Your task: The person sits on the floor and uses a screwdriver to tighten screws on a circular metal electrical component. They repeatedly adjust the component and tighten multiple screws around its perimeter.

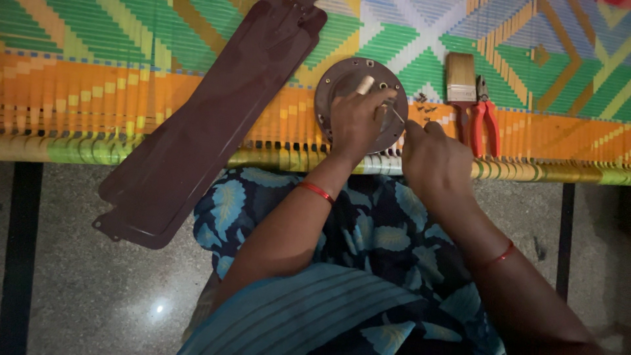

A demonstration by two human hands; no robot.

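A left hand (355, 121) presses down on a round brown motor housing (360, 98), fingers closed narrowly around a thin screwdriver (396, 113); the right hand (434, 154) pinches its lower end. Loose screws (424, 105) just beyond the grip could scatter if the tip slips.

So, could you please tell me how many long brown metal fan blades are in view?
1. The long brown metal fan blade lies diagonally across the woven mat's edge onto the floor, left of the left hand. Others may lie out of frame.
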